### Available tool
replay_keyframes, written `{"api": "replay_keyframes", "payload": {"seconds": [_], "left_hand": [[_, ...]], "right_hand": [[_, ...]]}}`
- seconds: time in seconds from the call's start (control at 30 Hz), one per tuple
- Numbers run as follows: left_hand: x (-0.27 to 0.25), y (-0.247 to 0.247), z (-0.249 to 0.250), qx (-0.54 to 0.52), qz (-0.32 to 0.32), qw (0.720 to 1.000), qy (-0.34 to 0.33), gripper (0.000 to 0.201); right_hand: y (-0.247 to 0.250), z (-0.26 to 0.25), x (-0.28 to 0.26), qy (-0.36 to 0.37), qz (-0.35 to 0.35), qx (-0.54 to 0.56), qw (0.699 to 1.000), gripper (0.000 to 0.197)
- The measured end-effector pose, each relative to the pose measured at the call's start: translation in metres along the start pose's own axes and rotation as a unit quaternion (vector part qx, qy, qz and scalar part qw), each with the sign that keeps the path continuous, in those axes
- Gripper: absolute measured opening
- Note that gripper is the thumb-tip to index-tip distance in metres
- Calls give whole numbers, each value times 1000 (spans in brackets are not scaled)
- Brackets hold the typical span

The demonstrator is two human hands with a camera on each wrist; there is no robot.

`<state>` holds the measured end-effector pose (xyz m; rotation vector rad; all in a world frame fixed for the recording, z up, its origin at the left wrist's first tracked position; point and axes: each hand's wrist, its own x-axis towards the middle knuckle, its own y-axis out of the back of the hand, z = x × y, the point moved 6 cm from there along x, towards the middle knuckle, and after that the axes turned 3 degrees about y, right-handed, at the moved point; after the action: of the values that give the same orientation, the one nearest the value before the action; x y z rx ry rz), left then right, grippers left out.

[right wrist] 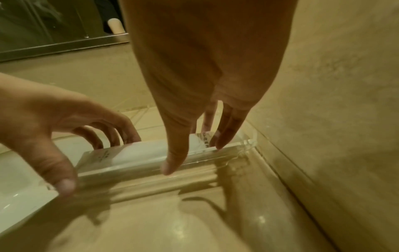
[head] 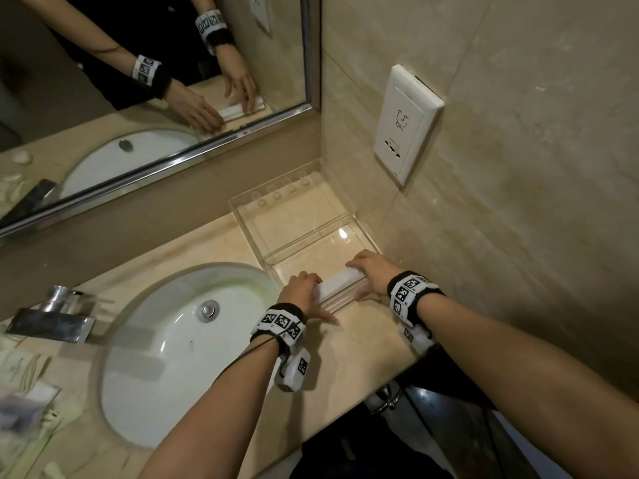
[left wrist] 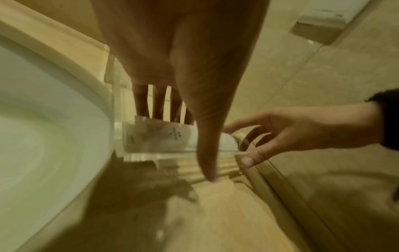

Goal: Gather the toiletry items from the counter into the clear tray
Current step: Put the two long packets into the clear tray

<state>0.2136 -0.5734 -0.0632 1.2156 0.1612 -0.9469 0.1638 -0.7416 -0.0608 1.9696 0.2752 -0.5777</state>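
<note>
- Our left hand (head: 301, 284) and right hand (head: 372, 269) each sit at one end of a long white box (head: 340, 282), fingers curled over it, thumbs down outside the front wall of the clear tray (head: 313, 221).
- The box is inside the tray, along its front wall; whether it lies flat on the floor yet we cannot tell.
- The tray sits on the table (head: 349, 354) in the corner, right beside the sink (head: 179, 344).
- Risk: our thumbs press on the front wall. The tray looks light, so a push could slide it on the smooth table, possibly toward the sink edge.
- Risk: if one end drops first, the box could wedge slanted against the wall and block room for later items.
- More packets (head: 24, 371) lie left of the sink, well apart; reaching across risks knocking the tap (head: 60, 314).
- The wall is clear, so we can misjudge where it is and clip it.
</note>
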Motion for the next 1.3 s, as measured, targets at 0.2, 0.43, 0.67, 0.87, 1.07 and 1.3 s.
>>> {"api": "replay_keyframes", "payload": {"seconds": [0.2, 0.43, 0.67, 0.87, 1.07, 1.3], "left_hand": [[-5, -10, -4, -40, 49, 998, 9, 64], [-11, -5, -12, -82, 77, 993, 30, 44], [-8, 0, -17, -75, 110, 990, 44, 28], [-6, 4, -19, -83, 97, 990, 63, 23], [-14, 23, -28, -128, 131, 982, 52, 29], [-77, 67, -61, -274, 256, 924, 82, 12]], "right_hand": [[-3, -2, 1, 1, 26, -50, 998, 66], [0, -2, -4, 3, 39, -68, 997, 63], [1, -2, -7, 6, 42, -68, 997, 60], [6, -4, -6, 3, 32, -68, 997, 57], [23, -15, -4, -10, 115, 55, 992, 38], [50, -108, 4, 79, 173, 265, 945, 13]]}}
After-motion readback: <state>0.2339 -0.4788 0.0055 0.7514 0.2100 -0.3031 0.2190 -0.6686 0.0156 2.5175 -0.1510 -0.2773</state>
